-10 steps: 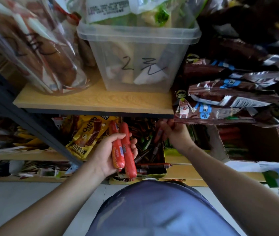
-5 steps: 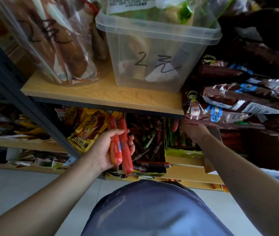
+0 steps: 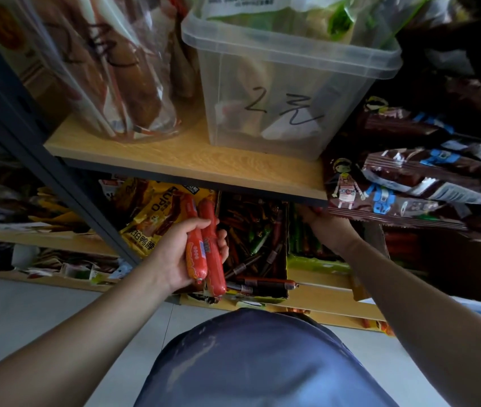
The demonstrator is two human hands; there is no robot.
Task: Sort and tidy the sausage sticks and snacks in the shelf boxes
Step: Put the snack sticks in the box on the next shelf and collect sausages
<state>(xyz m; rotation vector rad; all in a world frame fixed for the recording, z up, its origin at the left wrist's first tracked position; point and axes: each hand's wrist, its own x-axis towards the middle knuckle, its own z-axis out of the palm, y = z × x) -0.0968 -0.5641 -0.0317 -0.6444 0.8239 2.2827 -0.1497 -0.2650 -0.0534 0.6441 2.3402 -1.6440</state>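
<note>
- Two red sausage sticks (image 3: 204, 245) sit side by side in our left hand (image 3: 174, 254), fingers clenched around their middles, held just in front of the lower shelf.
- Their long axis runs near-vertical in view, top ends tipped toward the shelf, rounded bottom ends hanging below the palm.
- They look smooth, glossy and plump, orange-red, with a small label band at the waist; we judge them firm and easy to slide.
- Just right of them lies the open cardboard box (image 3: 262, 292) of thin dark sticks, nearer our left hand.
- Our right hand (image 3: 327, 227) reaches deeper under the wooden shelf board (image 3: 192, 160); its fingertips are hidden, so we cannot tell what they grip.
- Above stands the clear plastic tub (image 3: 286, 83); brown snack packets (image 3: 409, 183) stack to the right.
</note>
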